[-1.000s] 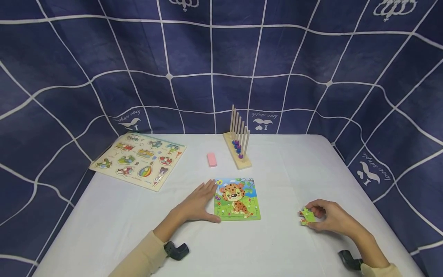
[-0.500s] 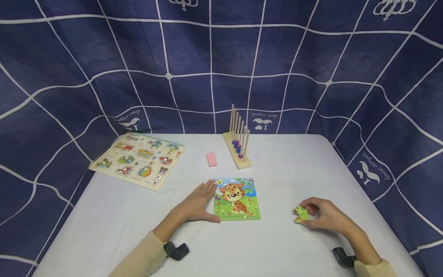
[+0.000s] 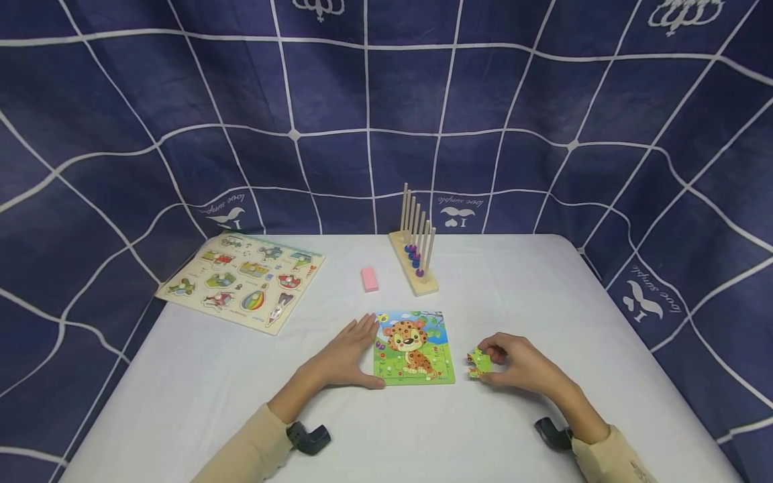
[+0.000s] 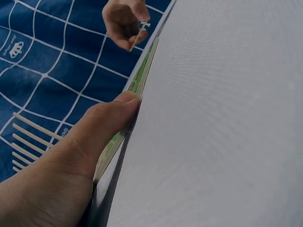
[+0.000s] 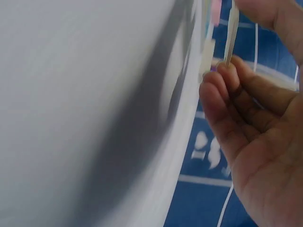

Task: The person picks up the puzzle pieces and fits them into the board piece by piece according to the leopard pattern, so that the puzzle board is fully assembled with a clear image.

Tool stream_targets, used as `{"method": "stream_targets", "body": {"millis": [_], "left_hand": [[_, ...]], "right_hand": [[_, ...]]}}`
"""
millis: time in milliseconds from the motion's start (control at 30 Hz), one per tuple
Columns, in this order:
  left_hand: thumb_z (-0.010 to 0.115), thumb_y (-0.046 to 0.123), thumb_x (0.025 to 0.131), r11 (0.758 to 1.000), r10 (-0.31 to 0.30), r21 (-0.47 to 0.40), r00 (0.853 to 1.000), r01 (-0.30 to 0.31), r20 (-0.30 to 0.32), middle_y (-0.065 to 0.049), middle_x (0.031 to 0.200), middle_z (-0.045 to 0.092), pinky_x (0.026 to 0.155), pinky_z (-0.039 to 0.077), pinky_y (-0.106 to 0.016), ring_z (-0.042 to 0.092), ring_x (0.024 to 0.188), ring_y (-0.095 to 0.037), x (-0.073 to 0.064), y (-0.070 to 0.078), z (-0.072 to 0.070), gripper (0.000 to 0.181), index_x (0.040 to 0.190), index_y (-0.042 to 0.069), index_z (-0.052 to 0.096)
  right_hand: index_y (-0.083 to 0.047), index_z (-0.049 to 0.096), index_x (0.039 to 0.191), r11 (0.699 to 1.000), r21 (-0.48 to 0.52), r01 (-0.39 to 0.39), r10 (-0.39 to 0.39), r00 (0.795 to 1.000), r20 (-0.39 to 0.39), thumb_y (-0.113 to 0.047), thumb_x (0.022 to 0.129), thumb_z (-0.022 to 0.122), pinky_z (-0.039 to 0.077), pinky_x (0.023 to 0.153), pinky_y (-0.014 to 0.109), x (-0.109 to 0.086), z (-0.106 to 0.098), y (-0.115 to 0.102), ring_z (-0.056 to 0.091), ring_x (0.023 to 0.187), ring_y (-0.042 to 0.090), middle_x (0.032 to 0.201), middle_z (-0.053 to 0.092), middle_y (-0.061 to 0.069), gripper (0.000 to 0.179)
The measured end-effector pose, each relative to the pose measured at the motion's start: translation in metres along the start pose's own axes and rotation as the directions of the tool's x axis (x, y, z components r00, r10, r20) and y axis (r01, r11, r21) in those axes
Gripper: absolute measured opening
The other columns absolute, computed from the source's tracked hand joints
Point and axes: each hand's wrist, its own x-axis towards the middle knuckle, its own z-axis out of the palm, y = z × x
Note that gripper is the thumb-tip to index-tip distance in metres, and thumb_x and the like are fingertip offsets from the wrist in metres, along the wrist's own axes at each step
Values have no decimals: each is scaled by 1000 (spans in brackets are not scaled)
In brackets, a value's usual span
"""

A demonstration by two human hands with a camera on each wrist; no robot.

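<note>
A square leopard jigsaw puzzle (image 3: 410,345) lies flat on the white table. At its left side my left hand (image 3: 344,355) rests with the fingers extended, the fingertips by the upper left corner and the thumb on the lower edge. In the left wrist view, the thumb (image 4: 102,120) touches the board's edge. To the right of the puzzle, my right hand (image 3: 522,362) pinches a green jigsaw piece (image 3: 480,363) between thumb and fingers, apart from the board. In the right wrist view, the piece (image 5: 231,35) appears edge-on, clear of the tabletop.
A cream peg puzzle board (image 3: 241,278) with vehicle pictures lies at the back left. A pink block (image 3: 370,279) and a wooden peg stand (image 3: 417,268) with tall rods and purple and blue beads are behind the jigsaw. Blue checked cloth (image 3: 398,87) hangs around the table.
My right hand has moved left with the jigsaw piece, from the right part of the table to near the leopard puzzle. My left hand has stayed in place.
</note>
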Motion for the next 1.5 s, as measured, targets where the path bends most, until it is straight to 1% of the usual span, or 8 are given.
{"method": "stream_targets", "body": {"millis": [200, 300, 433, 533, 733, 1033, 1300, 1500], "left_hand": [[63, 81, 68, 1000, 0, -2, 1000, 0, 1, -14, 164, 10, 126, 11, -44, 9, 153, -25, -1, 0, -2, 125, 155, 2, 18], [63, 81, 68, 1000, -1, -6, 1000, 1, -1, -13, 164, 10, 126, 11, -44, 9, 154, -24, -1, -1, -2, 125, 155, 2, 18], [62, 81, 68, 1000, 0, -4, 1000, 0, 4, -13, 164, 9, 126, 11, -44, 8, 154, -24, 0, -1, -1, 126, 155, 2, 17], [62, 82, 68, 1000, -2, -3, 1000, 2, 9, -14, 164, 8, 126, 11, -44, 8, 154, -25, 0, -1, -1, 127, 155, 2, 16], [60, 84, 67, 1000, -27, 1, 999, 27, 25, -10, 165, 5, 126, 9, -40, 6, 154, -21, 0, 0, 0, 127, 156, 5, 15], [61, 84, 67, 999, -31, -8, 999, 31, 23, -10, 165, 6, 126, 9, -41, 6, 154, -22, -1, 1, -1, 127, 156, 5, 16], [59, 86, 67, 1000, -28, -4, 999, 28, 19, -9, 165, 6, 126, 9, -41, 6, 154, -21, 0, 1, 0, 128, 156, 5, 15], [59, 85, 67, 1000, -30, -1, 999, 30, 14, -10, 165, 8, 126, 12, -42, 8, 154, -23, -1, 1, 0, 127, 155, 5, 18]], "right_hand": [[-9, 67, 105, 998, -12, 63, -63, 998, 6, -25, 68, 86, 50, 67, 18, 18, 13, -23, 53, 78, 5, 86, 60, -9, 44], [-9, 68, 105, 994, -31, 105, -105, 994, 16, -25, 69, 86, 48, 66, 18, 26, 20, -31, 52, 77, 5, 84, 59, -9, 44], [-8, 68, 104, 989, -47, 137, -136, 990, 29, -26, 70, 85, 46, 65, 18, 34, 26, -39, 50, 76, 5, 82, 56, -9, 42], [-8, 68, 104, 989, -59, 139, -137, 990, 40, -26, 70, 85, 45, 65, 18, 38, 30, -43, 49, 75, 6, 82, 56, -9, 42], [-6, 69, 105, 987, -76, 141, -135, 988, 68, -27, 70, 85, 45, 66, 19, 44, 34, -48, 50, 76, 7, 84, 56, -9, 44], [-5, 69, 109, 985, -103, 142, -130, 985, 117, -29, 70, 84, 44, 67, 19, 48, 36, -57, 49, 77, 7, 86, 57, -8, 48], [-6, 70, 109, 988, -105, 111, -96, 986, 134, -29, 68, 86, 45, 67, 19, 50, 35, -56, 49, 77, 6, 86, 57, -8, 50], [-6, 70, 108, 987, -99, 125, -111, 984, 138, -30, 68, 85, 47, 68, 20, 51, 36, -56, 49, 77, 5, 86, 58, -8, 49]]}}
